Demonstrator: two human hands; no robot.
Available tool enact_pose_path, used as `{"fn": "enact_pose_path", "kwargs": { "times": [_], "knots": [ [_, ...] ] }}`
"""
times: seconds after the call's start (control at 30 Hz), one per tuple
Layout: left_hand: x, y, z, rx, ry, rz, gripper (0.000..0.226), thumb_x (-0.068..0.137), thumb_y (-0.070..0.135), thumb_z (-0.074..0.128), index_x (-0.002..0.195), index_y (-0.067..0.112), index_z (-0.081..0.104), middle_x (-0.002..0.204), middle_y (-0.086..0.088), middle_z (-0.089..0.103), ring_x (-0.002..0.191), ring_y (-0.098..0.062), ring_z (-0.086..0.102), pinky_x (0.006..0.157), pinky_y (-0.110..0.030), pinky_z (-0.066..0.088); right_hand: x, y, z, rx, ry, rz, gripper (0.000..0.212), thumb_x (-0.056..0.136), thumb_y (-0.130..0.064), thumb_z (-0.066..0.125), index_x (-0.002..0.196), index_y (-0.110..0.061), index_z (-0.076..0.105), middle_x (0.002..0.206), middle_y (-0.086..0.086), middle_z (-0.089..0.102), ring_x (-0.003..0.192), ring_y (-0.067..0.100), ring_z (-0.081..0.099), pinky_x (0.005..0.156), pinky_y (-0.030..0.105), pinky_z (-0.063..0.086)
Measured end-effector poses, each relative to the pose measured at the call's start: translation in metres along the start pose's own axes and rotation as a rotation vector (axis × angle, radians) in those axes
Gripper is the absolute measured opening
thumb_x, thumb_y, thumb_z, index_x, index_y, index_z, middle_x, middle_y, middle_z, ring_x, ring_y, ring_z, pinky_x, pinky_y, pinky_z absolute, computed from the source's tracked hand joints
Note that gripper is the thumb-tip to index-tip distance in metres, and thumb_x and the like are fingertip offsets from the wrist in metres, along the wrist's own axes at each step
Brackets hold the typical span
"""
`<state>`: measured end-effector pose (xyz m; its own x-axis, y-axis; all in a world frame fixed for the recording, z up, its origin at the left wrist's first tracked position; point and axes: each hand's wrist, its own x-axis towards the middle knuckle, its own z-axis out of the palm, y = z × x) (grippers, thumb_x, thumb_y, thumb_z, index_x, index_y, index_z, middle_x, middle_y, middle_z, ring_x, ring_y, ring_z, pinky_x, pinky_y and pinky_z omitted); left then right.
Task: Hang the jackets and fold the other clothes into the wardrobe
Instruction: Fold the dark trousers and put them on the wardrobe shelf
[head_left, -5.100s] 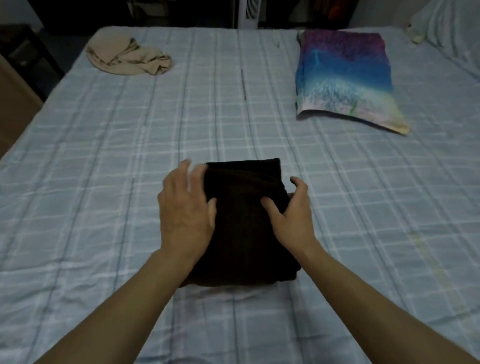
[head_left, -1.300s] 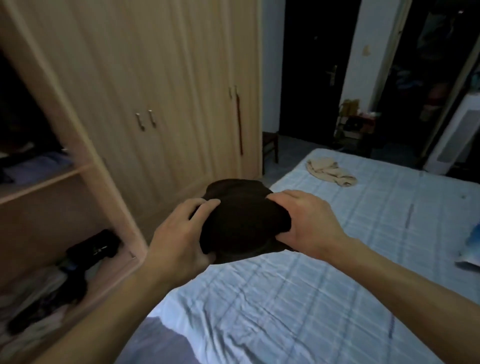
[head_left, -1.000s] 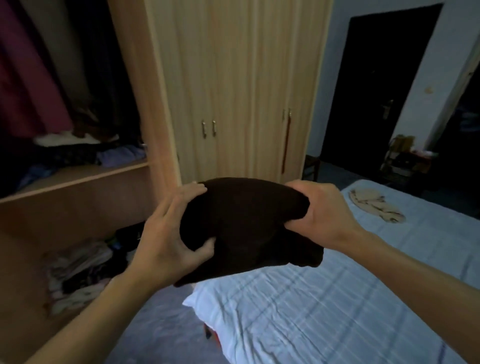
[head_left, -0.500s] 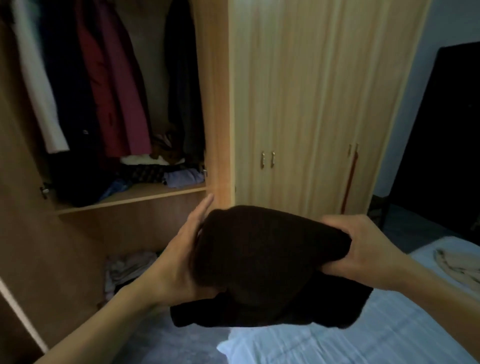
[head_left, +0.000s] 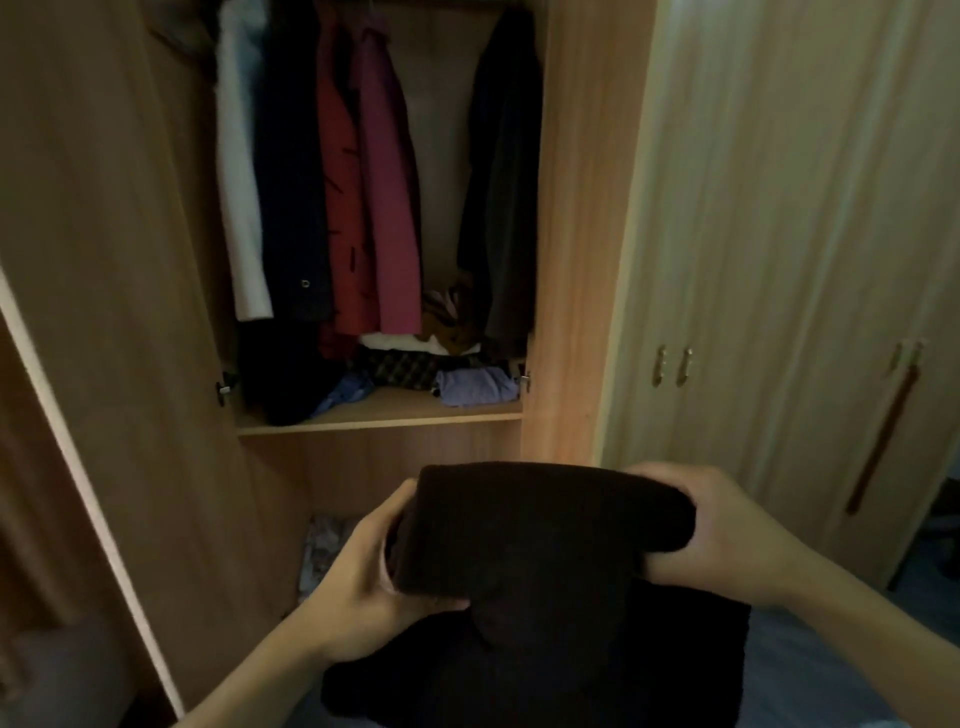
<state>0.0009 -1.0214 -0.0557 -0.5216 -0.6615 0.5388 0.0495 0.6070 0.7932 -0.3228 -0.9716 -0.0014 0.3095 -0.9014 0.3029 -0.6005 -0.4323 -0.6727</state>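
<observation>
Folded dark garment (head_left: 545, 530) is held in mid-air in front of the shelf (head_left: 384, 415), below its level, not yet set on it. It is judged soft, light and limp: a knit-looking bundle, with the upper fold keeping its shape and a lower layer sagging out beneath. No stiffness can be counted on, and the folds would likely be lost if it were taken by one edge. It is best taken at both short ends with support underneath, as it is gripped now. Left hand (head_left: 363, 587) is cupped at the left end, its fingers mostly hidden behind the cloth and the thumb (head_left: 439, 605) pressed into the front. Right hand (head_left: 722, 535) is wrapped round the right end, fingers (head_left: 696, 483) curled over the top and thumb below. Both are closed on the cloth; nothing else is held. Folded clothes (head_left: 475, 387) are stacked on the shelf, middle and right, and bare board is seen along its front edge. Jackets (head_left: 384, 182) are hung above the shelf. Free room there is judged tight, so a flat slide-in would be needed.
</observation>
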Motion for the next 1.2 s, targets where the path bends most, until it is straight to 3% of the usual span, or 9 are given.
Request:
{"fn": "enact_pose_path", "kwargs": {
  "times": [0.1, 0.2, 0.27, 0.33, 0.5, 0.6, 0.9, 1.0, 1.2],
  "knots": [
    [0.010, -0.039, -0.037, 0.038, 0.070, -0.075, 0.073, 0.070, 0.023, 0.090, 0.133, 0.035, 0.054, 0.133, 0.005, 0.062, 0.127, -0.011, 0.056, 0.098, -0.019, 0.046, 0.053, 0.016, 0.023, -0.006, -0.020, 0.026, 0.055, 0.070, -0.017, 0.086, 0.119, -0.033, 0.065, 0.107, -0.002, 0.073, 0.098, 0.016, 0.071, 0.082, 0.042, 0.060],
    [0.027, -0.067, -0.072, -0.027, 0.156, -0.156, 0.068, 0.065, 0.029, 0.092, 0.122, 0.047, 0.060, 0.127, 0.013, 0.065, 0.120, -0.002, 0.058, 0.091, -0.008, 0.045, 0.107, 0.023, 0.043, -0.028, 0.009, 0.013, 0.059, 0.073, -0.022, 0.085, 0.123, -0.041, 0.061, 0.113, -0.014, 0.070, 0.105, 0.006, 0.068, 0.090, 0.033, 0.057],
    [0.042, -0.086, -0.094, -0.076, 0.213, -0.196, 0.065, 0.060, 0.030, 0.093, 0.113, 0.052, 0.064, 0.121, 0.018, 0.067, 0.112, 0.002, 0.062, 0.085, -0.006, 0.046, 0.141, 0.029, 0.054, -0.062, 0.094, -0.031, 0.058, 0.077, -0.027, 0.081, 0.125, -0.049, 0.056, 0.116, -0.022, 0.068, 0.109, -0.001, 0.064, 0.094, 0.026, 0.054],
    [0.057, -0.109, -0.115, -0.178, 0.316, -0.259, 0.063, 0.056, 0.020, 0.095, 0.104, 0.050, 0.068, 0.113, 0.016, 0.071, 0.104, -0.002, 0.067, 0.079, -0.010, 0.051, 0.172, 0.041, 0.068, -0.143, 0.229, -0.042, 0.054, 0.082, -0.039, 0.074, 0.133, -0.040, 0.054, 0.123, -0.020, 0.063, 0.116, -0.001, 0.059, 0.100, 0.032, 0.051],
    [0.092, -0.167, -0.152, -0.339, 0.512, -0.391, 0.062, 0.051, 0.015, 0.088, 0.107, 0.031, 0.068, 0.107, 0.007, 0.075, 0.098, -0.013, 0.072, 0.068, -0.018, 0.058, 0.229, 0.080, 0.103, -0.317, 0.311, 0.027, 0.072, 0.089, -0.068, 0.048, 0.151, -0.036, 0.031, 0.157, -0.014, 0.026, 0.145, 0.005, 0.025, 0.118, 0.040, 0.030],
    [0.120, -0.199, -0.168, -0.368, 0.530, -0.438, 0.069, 0.048, 0.016, 0.090, 0.112, 0.025, 0.065, 0.106, 0.006, 0.075, 0.097, -0.015, 0.072, 0.068, -0.020, 0.057, 0.265, 0.108, 0.111, -0.329, 0.312, 0.050, 0.078, 0.088, -0.074, 0.041, 0.154, -0.038, 0.023, 0.163, -0.012, 0.009, 0.150, 0.008, 0.011, 0.121, 0.040, 0.022],
    [0.208, -0.270, -0.172, -0.381, 0.589, -0.460, 0.076, 0.047, 0.007, 0.091, 0.115, 0.021, 0.062, 0.101, 0.003, 0.076, 0.092, -0.017, 0.073, 0.066, -0.025, 0.059, 0.361, 0.189, 0.106, -0.395, 0.182, 0.128, 0.104, 0.063, -0.095, 0.045, 0.148, -0.059, -0.004, 0.161, -0.017, -0.018, 0.151, 0.025, 0.001, 0.116, 0.051, 0.024],
    [0.234, -0.287, -0.181, -0.332, 0.580, -0.439, 0.083, 0.054, 0.004, 0.092, 0.129, 0.019, 0.058, 0.114, -0.001, 0.073, 0.105, -0.021, 0.070, 0.080, -0.033, 0.060, 0.393, 0.206, 0.105, -0.355, 0.164, 0.133, 0.111, 0.058, -0.096, 0.051, 0.147, -0.061, -0.006, 0.161, -0.016, -0.018, 0.151, 0.026, 0.000, 0.116, 0.051, 0.024],
    [0.273, -0.325, -0.201, -0.152, 0.540, -0.359, 0.068, 0.065, 0.016, 0.091, 0.124, 0.028, 0.058, 0.117, 0.009, 0.070, 0.107, -0.012, 0.068, 0.077, -0.021, 0.057, 0.443, 0.237, 0.119, -0.236, 0.188, 0.159, 0.115, 0.053, -0.095, 0.058, 0.145, -0.065, -0.005, 0.162, -0.016, -0.009, 0.152, 0.026, 0.000, 0.118, 0.055, 0.023]
  ]
}}
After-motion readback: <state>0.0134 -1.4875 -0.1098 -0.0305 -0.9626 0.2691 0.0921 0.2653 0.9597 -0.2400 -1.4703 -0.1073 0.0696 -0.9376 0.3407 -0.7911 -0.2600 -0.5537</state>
